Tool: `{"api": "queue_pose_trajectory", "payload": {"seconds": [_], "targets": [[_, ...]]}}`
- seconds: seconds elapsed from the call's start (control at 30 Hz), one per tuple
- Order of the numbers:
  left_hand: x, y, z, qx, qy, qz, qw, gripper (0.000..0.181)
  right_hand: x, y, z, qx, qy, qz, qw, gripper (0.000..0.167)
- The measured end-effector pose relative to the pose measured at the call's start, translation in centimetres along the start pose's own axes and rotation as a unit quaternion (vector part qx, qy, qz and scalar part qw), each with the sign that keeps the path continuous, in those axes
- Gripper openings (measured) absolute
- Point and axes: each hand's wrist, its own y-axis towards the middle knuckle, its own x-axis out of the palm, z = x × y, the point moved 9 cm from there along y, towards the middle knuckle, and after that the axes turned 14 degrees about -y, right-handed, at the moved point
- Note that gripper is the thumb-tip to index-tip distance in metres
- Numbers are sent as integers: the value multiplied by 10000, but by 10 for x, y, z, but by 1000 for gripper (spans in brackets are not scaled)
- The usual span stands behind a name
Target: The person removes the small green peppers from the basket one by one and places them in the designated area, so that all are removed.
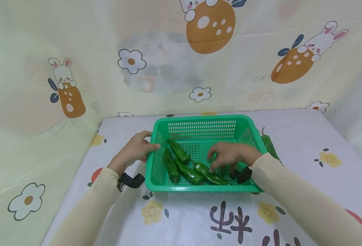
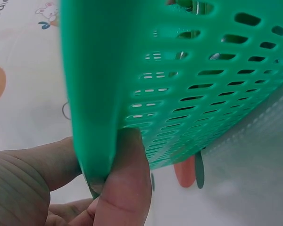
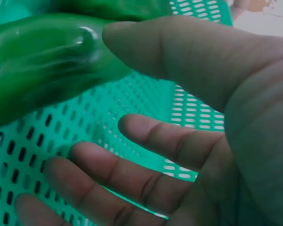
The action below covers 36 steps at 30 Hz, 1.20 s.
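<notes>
A green plastic basket point(image 1: 199, 188) with slotted walls stands on the table and holds several long green peppers point(image 1: 179, 152). My left hand point(image 1: 137, 147) grips the basket's left rim point(image 2: 92, 94), the thumb on one side and the fingers on the other. Inside the basket, my right hand point(image 1: 230, 153) hovers above the floor with its fingers spread apart from the thumb. Its thumb lies over the end of the nearest green pepper point(image 3: 47, 61); whether it presses there I cannot tell. Nothing sits between that thumb and the fingers.
Outside the basket, beside its right wall, lies another green pepper point(image 1: 269, 145), partly hidden by the right sleeve. A patterned cloth point(image 1: 304, 184) covers the table, and a printed curtain point(image 1: 162, 85) hangs behind it. Each wrist wears a black strap point(image 1: 131, 181).
</notes>
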Motion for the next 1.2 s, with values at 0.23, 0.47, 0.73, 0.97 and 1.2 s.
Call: {"api": "queue_pose_trajectory", "payload": {"seconds": [0.23, 0.47, 0.73, 0.97, 1.2], "targets": [[2, 0, 1, 39, 30, 9, 10000, 64, 12, 6, -1, 20, -41, -182, 9998, 54], [2, 0, 3, 118, 104, 13, 9999, 63, 19, 10, -2, -28, -338, -356, 9988, 48], [1, 2, 3, 97, 94, 13, 9999, 63, 21, 12, -2, -2, -420, -420, 9982, 41], [1, 1, 4, 75, 100, 38, 9999, 63, 21, 11, -4, -63, -607, -463, 9971, 35], [0, -3, 4, 39, 175, 89, 9998, 62, 19, 9, -6, -22, -527, -280, 9982, 22]]}}
